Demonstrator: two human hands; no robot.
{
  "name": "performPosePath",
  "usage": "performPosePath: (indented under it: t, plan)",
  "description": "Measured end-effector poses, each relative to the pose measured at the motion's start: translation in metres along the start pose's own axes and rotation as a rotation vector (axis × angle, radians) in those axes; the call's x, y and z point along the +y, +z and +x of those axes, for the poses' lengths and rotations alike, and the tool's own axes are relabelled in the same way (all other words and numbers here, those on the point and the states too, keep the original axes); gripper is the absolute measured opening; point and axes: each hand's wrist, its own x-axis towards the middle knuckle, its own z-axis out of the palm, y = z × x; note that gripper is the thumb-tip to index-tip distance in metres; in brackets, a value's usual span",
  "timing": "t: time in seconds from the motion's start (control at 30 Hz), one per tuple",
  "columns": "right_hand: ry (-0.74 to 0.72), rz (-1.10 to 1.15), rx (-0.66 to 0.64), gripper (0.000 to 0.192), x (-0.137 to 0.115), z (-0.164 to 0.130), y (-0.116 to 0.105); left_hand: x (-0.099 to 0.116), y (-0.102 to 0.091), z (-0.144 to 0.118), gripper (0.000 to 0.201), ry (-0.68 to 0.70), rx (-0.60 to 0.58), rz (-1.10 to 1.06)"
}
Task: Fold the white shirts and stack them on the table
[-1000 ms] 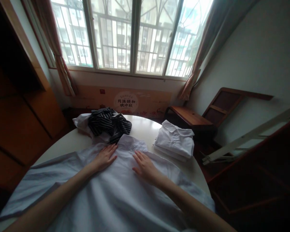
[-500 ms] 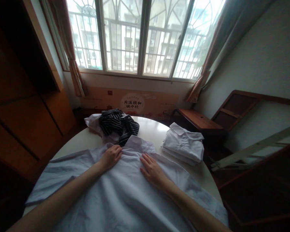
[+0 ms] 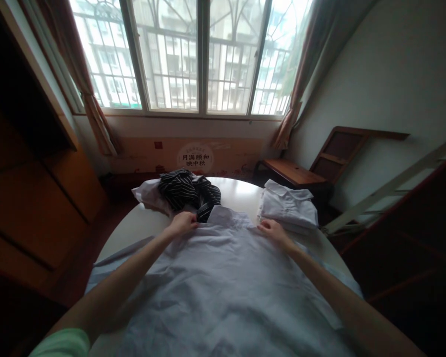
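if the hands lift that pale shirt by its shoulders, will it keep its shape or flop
Probably flop: the pale shirt lies creased and drapes over the round table. It looks thin, so likely light. Left hand and right hand seem to pinch it at the shoulders, so the middle would likely sag.

I see my left hand (image 3: 183,224) and right hand (image 3: 272,231) gripping the shoulders of a pale shirt (image 3: 223,277) spread on the round table (image 3: 134,229), its collar (image 3: 228,216) between them. A folded white shirt (image 3: 290,209) lies just beside my right hand, a striped garment (image 3: 188,189) beyond my left.
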Motion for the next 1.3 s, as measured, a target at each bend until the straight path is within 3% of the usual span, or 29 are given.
performPosePath:
  t: [0.1, 0.27, 0.33, 0.4, 0.5, 0.57, 0.7, 0.93, 1.3]
  plan:
    - [0.054, 0.054, -0.118, 0.019, -0.008, 0.005, -0.006, -0.002, -0.002, 0.003, 0.021, -0.01, 0.055, -0.068]
    - [0.111, -0.078, 0.161, 0.014, -0.022, 0.004, 0.0, 0.002, 0.015, 0.003, 0.022, -0.039, 0.232, 0.003]
    - [0.112, -0.164, 0.196, 0.014, -0.025, -0.001, 0.011, 0.007, 0.027, 0.001, 0.02, 0.07, 0.311, 0.038]
    - [0.077, -0.257, 0.212, 0.015, -0.025, -0.006, 0.022, 0.013, 0.039, -0.002, 0.02, 0.263, 0.363, 0.009]
    - [-0.003, -0.356, 0.249, 0.019, -0.024, -0.01, 0.033, 0.019, 0.054, -0.004, 0.025, 0.513, 0.366, -0.105]
    - [-0.053, -0.357, 0.252, 0.021, -0.022, -0.01, 0.035, 0.02, 0.06, -0.004, 0.027, 0.592, 0.361, -0.157]
    - [-0.088, -0.284, 0.262, 0.024, -0.017, -0.007, 0.035, 0.018, 0.067, -0.002, 0.031, 0.594, 0.363, -0.173]
    - [-0.032, -0.186, 0.211, 0.011, -0.01, -0.006, 0.035, 0.017, 0.071, -0.001, 0.035, 0.573, 0.315, -0.15]
    - [0.003, -0.263, 0.142, 0.011, -0.018, -0.015, 0.029, 0.025, 0.068, -0.002, 0.036, 0.557, 0.322, -0.185]
